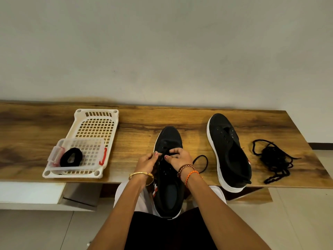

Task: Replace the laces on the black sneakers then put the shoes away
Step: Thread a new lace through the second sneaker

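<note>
From the head camera, the near sneaker (168, 170) lies toe-away across the surface's (144, 120) front edge with its heel over the person's lap, likely so the eyelets face up within easy reach. Both hands meet over its eyelets: the left hand (146, 162) and the right hand (180, 157) each have fingers curled in a pinch, apparently on the black lace (201, 162), which loops out to the right (the exact grip is hard to make out against black fabric). The second sneaker (228, 152) rests unlaced toward the right end, beside a loose lace pile (275, 159). A coiled lace (71, 157) waits in a clear box (54, 156) on the white basket (95, 121) at the left.
</note>
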